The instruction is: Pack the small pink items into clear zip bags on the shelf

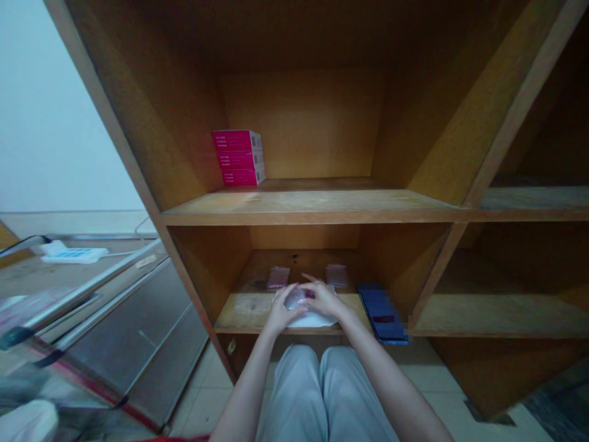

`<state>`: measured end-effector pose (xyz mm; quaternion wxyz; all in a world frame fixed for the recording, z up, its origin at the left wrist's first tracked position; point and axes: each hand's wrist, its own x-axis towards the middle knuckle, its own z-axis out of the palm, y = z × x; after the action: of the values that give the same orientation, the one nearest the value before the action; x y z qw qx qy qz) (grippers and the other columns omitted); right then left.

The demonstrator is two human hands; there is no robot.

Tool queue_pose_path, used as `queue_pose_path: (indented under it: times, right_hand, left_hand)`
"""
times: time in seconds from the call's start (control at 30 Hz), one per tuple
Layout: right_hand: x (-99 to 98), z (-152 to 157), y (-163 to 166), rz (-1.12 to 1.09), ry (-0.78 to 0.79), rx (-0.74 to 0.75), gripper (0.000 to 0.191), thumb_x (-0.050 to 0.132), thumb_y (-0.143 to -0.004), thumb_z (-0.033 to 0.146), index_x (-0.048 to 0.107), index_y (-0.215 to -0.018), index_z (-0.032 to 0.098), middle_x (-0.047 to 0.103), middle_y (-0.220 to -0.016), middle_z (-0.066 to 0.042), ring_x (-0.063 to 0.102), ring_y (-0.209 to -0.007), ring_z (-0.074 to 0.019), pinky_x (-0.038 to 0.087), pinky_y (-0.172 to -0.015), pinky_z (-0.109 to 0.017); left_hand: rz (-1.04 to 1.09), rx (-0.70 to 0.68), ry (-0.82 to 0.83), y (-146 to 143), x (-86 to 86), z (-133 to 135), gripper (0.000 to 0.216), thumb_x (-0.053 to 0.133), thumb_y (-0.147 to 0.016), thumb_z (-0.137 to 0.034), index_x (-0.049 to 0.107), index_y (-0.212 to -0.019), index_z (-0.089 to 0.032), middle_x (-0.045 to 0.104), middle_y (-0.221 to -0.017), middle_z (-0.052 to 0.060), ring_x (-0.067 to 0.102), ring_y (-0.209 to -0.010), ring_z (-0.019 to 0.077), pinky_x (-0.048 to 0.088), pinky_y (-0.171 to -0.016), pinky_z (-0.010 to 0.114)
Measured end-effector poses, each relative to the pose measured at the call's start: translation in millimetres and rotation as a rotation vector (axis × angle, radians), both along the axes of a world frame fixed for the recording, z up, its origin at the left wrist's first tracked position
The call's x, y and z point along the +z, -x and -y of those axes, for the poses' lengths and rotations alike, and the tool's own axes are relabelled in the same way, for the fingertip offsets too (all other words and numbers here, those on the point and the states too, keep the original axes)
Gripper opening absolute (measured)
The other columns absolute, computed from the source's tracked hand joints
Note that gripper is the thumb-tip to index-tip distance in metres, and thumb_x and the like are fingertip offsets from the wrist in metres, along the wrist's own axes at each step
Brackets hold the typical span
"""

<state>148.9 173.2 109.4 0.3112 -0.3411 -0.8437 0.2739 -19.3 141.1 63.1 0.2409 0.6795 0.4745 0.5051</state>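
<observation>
My left hand (pixel 280 309) and my right hand (pixel 326 299) meet at the front of the lower shelf (pixel 239 316). Both pinch a small clear bag (pixel 297 299) with something pink or red inside. Under the hands lies a white flat sheet or bag (pixel 313 320). Two more small bags with pinkish contents lie further back on the same shelf, the left bag (pixel 278 277) and the right bag (pixel 336 275).
A dark blue flat box (pixel 381 312) lies on the lower shelf to the right. Three stacked pink boxes (pixel 239 157) sit at the back left of the upper shelf (pixel 313 205). Glass and metal panels (pixel 115 319) lean at the left. My knees (pixel 322 380) are below.
</observation>
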Motion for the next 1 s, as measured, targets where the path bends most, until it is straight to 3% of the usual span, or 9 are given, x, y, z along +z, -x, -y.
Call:
queue_pose_path:
  times: [0.23, 0.5, 0.77, 1.0]
  right_hand:
    - [-6.5, -0.7, 0.6, -0.126, 0.007, 0.012, 0.028, 0.052, -0.077, 0.023, 0.060, -0.104, 0.022, 0.052, -0.120, -0.008, 0.039, -0.118, -0.0190, 0.031, -0.096, -0.039]
    - [-15.4, -7.5, -11.7, -0.207, -0.047, -0.253, 0.025, 0.046, -0.079, 0.024, 0.062, -0.097, 0.017, 0.056, -0.112, -0.010, 0.048, -0.108, -0.0186, 0.035, -0.092, -0.035]
    - [-27.8, 2.2, -21.4, 0.118, -0.059, -0.422, 0.011, 0.053, -0.073, 0.021, 0.063, -0.077, 0.017, 0.064, -0.083, -0.008, 0.056, -0.083, -0.0201, 0.040, -0.077, -0.031]
    - [-27.5, 10.3, -19.5, 0.285, -0.029, -0.426, 0.015, 0.054, -0.073, 0.026, 0.065, -0.077, 0.017, 0.062, -0.089, -0.009, 0.053, -0.091, -0.0201, 0.035, -0.080, -0.027]
  left_hand:
    - [0.193, -0.025, 0.111, -2.0, -2.3, -1.7, 0.065, 0.074, -0.052, -0.031, 0.051, -0.112, -0.020, 0.053, -0.116, 0.010, 0.047, -0.108, 0.0234, 0.032, -0.095, 0.040]
    - [0.251, -0.046, 0.152, -3.2, 2.8, -1.2, 0.065, 0.075, -0.051, -0.029, 0.051, -0.110, -0.019, 0.053, -0.113, 0.010, 0.050, -0.102, 0.0210, 0.036, -0.092, 0.038]
    - [0.250, -0.062, 0.165, -2.7, 2.8, 0.1, 0.065, 0.075, -0.051, -0.028, 0.050, -0.110, -0.019, 0.052, -0.114, 0.009, 0.050, -0.102, 0.0205, 0.036, -0.092, 0.036]
    - [0.229, -0.068, 0.181, -1.4, 1.4, -0.4, 0.061, 0.070, -0.058, -0.032, 0.046, -0.113, -0.020, 0.048, -0.120, 0.008, 0.046, -0.107, 0.0197, 0.032, -0.096, 0.036]
